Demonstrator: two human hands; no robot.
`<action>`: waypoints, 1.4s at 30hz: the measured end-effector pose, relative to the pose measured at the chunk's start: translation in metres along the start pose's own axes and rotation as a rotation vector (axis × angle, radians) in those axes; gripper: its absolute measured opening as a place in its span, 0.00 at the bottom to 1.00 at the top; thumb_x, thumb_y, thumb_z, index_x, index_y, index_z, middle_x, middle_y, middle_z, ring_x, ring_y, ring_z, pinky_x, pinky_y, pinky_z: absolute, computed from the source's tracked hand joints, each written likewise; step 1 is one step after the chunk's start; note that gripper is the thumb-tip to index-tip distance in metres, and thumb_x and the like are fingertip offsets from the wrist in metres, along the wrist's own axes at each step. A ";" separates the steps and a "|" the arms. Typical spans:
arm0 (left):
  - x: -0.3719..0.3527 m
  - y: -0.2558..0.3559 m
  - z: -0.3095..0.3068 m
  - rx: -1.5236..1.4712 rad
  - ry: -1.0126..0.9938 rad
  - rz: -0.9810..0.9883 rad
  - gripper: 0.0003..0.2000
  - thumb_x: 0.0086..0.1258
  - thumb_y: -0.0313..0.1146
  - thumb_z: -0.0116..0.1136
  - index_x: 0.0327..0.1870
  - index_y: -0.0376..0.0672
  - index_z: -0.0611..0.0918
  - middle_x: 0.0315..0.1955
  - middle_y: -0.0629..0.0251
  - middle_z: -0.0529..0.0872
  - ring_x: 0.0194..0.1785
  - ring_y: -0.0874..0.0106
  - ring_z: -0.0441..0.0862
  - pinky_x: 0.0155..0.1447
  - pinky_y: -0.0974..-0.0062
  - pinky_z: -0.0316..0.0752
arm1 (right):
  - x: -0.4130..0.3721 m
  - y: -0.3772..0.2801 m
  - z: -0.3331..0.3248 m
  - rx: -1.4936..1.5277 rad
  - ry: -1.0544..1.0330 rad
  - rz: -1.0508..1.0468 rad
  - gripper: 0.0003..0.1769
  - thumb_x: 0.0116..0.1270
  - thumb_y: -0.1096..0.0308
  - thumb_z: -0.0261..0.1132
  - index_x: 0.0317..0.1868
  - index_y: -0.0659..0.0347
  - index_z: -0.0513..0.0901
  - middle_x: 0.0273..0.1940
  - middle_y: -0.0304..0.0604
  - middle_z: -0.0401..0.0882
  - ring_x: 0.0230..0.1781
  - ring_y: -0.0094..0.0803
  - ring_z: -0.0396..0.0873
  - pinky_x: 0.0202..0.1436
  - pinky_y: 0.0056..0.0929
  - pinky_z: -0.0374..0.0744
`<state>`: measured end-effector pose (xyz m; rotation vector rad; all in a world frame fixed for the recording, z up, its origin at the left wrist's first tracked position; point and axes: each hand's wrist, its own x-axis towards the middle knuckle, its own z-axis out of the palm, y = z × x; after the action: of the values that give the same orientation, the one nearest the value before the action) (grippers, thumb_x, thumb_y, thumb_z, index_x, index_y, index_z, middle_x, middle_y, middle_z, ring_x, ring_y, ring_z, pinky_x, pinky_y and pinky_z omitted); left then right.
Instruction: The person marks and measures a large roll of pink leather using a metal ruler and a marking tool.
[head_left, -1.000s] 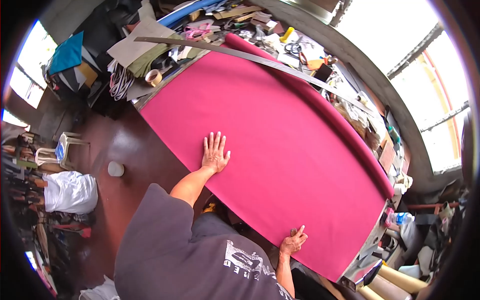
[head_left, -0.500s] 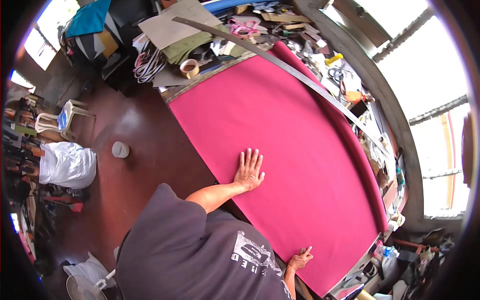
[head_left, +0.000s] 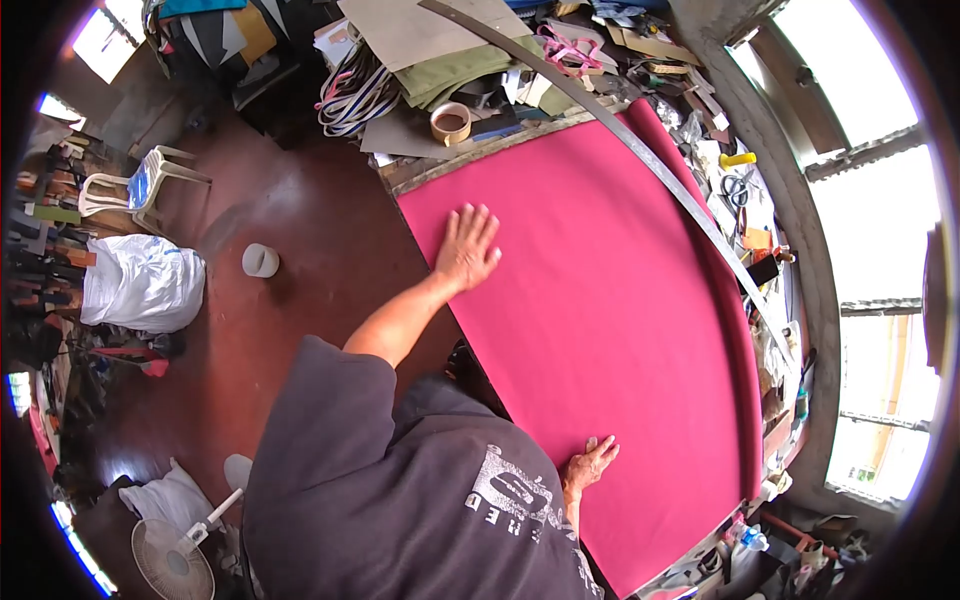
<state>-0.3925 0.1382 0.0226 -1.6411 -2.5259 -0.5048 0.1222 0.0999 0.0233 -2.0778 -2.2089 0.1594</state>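
While my left hand (head_left: 467,250) lies flat on the magenta fabric (head_left: 620,300), fingers spread, my right hand (head_left: 588,465) presses open-palmed at its near edge, gripping nothing. Smooth and unwrinkled, it covers the worktable, its far edge rolled beside a long metal straightedge (head_left: 640,150).

My left arm (head_left: 400,320) reaches well out from the shoulder, bare from the sleeve down and almost straight at the elbow. My left hand (head_left: 467,250) lies flat at its end, palm down, fingers spread and pointing away from me, thumb out to the side. My right hand (head_left: 588,465) sits close in by my body, also palm down, fingers loosely spread. Little shows beyond the right wrist (head_left: 572,492).
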 end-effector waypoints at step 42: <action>0.135 0.208 -0.408 -1.972 -0.358 1.424 0.07 0.68 0.31 0.63 0.35 0.36 0.82 0.31 0.57 0.87 0.28 0.69 0.83 0.33 0.74 0.79 | 0.004 -0.023 -0.018 0.011 0.064 0.095 0.32 0.67 0.68 0.62 0.71 0.62 0.66 0.73 0.48 0.64 0.53 0.54 0.76 0.51 0.47 0.80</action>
<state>-0.3048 0.2027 0.4873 -3.0137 0.5929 -2.5564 0.1020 0.1022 0.0443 -2.1521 -2.0696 0.1109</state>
